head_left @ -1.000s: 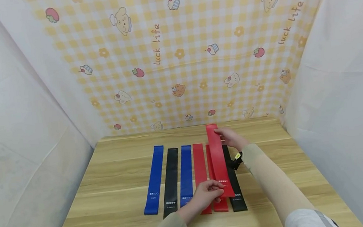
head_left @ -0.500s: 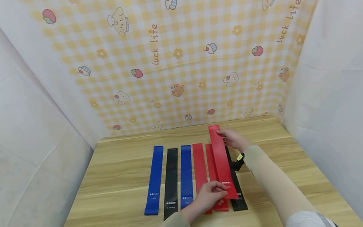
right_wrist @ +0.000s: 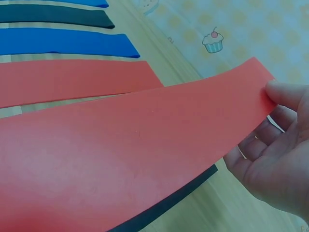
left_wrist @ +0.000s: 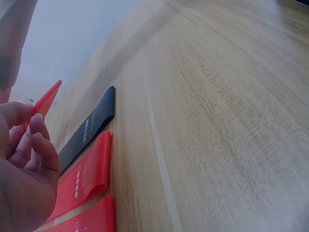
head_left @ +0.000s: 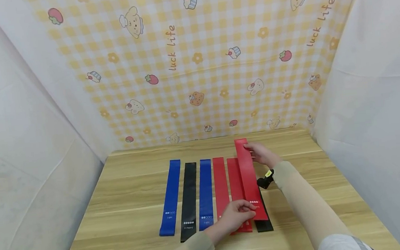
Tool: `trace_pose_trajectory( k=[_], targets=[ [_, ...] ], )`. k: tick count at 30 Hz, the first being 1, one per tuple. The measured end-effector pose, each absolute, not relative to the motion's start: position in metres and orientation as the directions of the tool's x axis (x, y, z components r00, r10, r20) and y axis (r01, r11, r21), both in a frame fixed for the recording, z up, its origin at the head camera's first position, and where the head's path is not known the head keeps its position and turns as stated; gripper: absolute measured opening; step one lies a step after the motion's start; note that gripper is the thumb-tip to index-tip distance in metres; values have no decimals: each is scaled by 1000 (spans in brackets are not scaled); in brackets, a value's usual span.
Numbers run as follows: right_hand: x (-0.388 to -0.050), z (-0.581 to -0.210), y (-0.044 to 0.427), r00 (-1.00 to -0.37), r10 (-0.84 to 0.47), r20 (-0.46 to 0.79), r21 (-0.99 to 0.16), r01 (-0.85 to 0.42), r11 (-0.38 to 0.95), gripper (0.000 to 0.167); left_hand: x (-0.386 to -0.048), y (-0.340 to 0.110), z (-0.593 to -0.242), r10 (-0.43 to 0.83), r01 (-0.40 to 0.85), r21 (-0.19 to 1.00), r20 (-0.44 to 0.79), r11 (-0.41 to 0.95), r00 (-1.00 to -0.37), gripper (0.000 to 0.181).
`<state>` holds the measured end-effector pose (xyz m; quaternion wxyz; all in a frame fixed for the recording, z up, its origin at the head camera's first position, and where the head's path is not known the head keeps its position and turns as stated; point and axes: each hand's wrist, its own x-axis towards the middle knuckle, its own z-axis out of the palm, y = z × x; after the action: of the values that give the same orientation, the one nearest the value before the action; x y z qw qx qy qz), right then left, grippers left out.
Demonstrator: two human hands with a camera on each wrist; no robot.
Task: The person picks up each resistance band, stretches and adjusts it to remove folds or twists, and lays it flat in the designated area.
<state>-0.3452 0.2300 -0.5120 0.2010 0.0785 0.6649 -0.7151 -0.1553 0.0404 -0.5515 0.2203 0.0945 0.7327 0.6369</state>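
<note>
A red resistance band [head_left: 248, 172] is stretched lengthwise between both hands, raised off the table. My left hand [head_left: 237, 214] pinches its near end, beside the printed dots and lettering. At the far end, my right hand [head_left: 262, 155] grips the band's edge between thumb and fingers, which the right wrist view shows closely. Beneath the held band lies a black band [head_left: 264, 225], mostly covered. Just left of it are a second red band [head_left: 234, 177] and a third red band [head_left: 220, 178], both flat; the left hand hides part of their near ends.
Farther left on the wooden table [head_left: 129, 210] lie a blue band [head_left: 206, 192], a black band [head_left: 188, 193] and another blue band [head_left: 171, 195], roughly side by side. A checkered cloth [head_left: 195, 70] hangs behind, with white sheets on both sides.
Both hands have carried the raised red band a little to the right, so it now covers more of the black band and less of the red one. The flat bands stay put.
</note>
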Motion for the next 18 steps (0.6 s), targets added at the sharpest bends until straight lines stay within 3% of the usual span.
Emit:
trace_pose_trajectory(
  k=[18],
  targets=[
    [-338,-510,248,-910,-171,-379,-921,389,-28,17,-155,61,-551,460,-166,973,-221,158,-860,5]
  ],
)
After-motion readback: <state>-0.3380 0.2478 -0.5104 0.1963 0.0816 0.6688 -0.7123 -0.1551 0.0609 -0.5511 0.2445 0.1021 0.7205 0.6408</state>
